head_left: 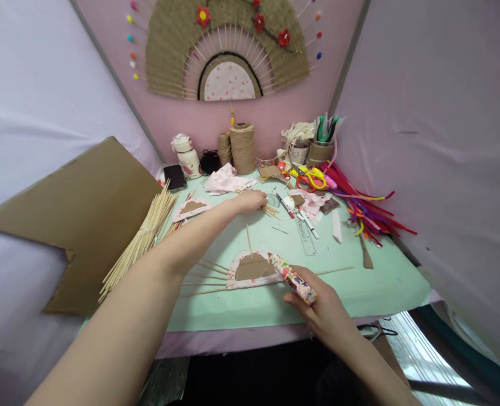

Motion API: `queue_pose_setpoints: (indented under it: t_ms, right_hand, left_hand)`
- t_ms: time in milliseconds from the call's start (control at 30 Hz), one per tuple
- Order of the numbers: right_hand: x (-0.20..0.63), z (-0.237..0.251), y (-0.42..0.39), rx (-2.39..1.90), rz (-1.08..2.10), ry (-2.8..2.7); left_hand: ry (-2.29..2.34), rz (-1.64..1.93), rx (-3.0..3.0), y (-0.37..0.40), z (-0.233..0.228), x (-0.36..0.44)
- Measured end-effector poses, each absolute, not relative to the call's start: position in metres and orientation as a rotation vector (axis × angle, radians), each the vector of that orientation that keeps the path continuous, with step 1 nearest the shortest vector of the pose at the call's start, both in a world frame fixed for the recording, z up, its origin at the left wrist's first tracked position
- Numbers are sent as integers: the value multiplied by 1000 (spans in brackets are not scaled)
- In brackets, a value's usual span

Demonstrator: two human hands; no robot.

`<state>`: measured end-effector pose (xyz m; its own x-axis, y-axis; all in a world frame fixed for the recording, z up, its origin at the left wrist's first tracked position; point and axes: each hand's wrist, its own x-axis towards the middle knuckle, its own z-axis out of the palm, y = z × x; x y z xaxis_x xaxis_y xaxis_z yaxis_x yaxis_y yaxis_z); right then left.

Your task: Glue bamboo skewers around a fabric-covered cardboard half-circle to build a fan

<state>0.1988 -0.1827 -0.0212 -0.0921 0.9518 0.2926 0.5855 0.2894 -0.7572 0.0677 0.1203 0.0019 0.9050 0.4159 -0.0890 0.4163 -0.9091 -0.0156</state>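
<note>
My left hand (253, 201) reaches to the back middle of the table, its fingers closed over a few thin bamboo sticks (271, 211) that stick out on both sides. In my right hand (323, 299) is a floral-patterned glue gun (292, 276), its tip pointing up and left. That tip is just by the right edge of a half-round cardboard piece (250, 268) with a pink-dotted cloth border. Several bamboo sticks (209, 276) fan out from its left side. One stands out at its top, and another reaches to the right.
A tied bundle of sticks (142, 242) leans by a large cardboard sheet (101, 208) at left. A second half-round piece (191, 208), twine spools (243, 149), a white bottle (186, 155), scissors (311, 176), a clear ruler (305, 234) and pipe cleaners (368, 208) lie around. A woven fan (228, 56) hangs behind.
</note>
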Motion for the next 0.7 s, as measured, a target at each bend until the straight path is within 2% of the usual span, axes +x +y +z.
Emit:
queue_pose_setpoints:
  t_ms: [100, 233, 433, 700]
  right_hand:
    - [199, -21, -184, -1394, 599, -1779]
    - [201, -19, -185, -1410, 612, -1779]
    - [198, -12, -182, -1477, 789, -1735]
    - [188, 15, -165, -1645, 1003, -1772]
  left_hand:
    - [657, -88, 3066, 115, 5, 69]
    - [641, 101, 3053, 97, 32, 66]
    - [698, 746, 2966, 39, 68, 5]
    - [906, 707, 2846, -24, 20, -81]
